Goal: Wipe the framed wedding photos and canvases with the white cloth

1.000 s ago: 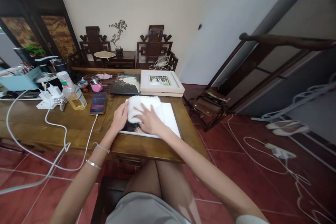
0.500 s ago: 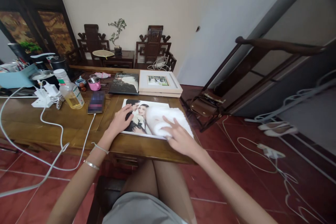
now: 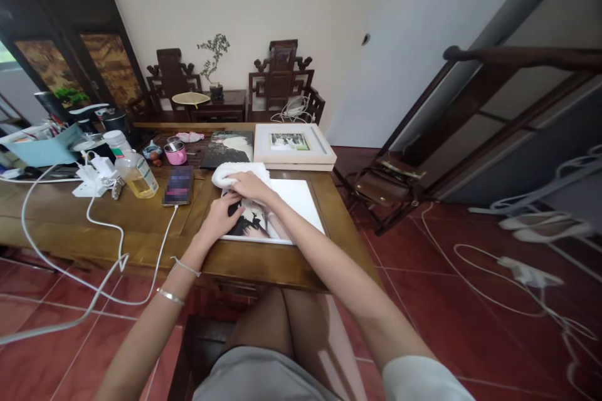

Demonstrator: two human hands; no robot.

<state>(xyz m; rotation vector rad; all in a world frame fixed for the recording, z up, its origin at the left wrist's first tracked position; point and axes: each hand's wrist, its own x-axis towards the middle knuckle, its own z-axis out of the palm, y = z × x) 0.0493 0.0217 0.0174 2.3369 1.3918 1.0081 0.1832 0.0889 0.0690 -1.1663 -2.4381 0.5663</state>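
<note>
A photo album or photo panel [image 3: 297, 199] lies flat on the wooden table [image 3: 155, 225]; its left part shows a couple's portrait and its right part is white. My left hand [image 3: 222, 215] rests on the portrait's left side, fingers spread, with nothing in it. Crossing over the portrait, my right hand [image 3: 251, 188] grips a fluffy white towel [image 3: 242, 169] at the far left corner. The towel is bunched up and hangs slightly past the far edge. Both forearms hide part of the picture.
Behind lie a dark photo panel [image 3: 228, 149] and a white picture frame [image 3: 303, 160]. Leftward are a phone [image 3: 179, 185] on a cable, a pink cup [image 3: 175, 153], a bottle of yellow liquid [image 3: 136, 172] and a power strip [image 3: 91, 178]. A wooden chair [image 3: 423, 119] stands at right.
My right hand has moved the towel from the right part of the panel to its far left corner, uncovering the white area. My left hand stays on the portrait. The view has shifted slightly.
</note>
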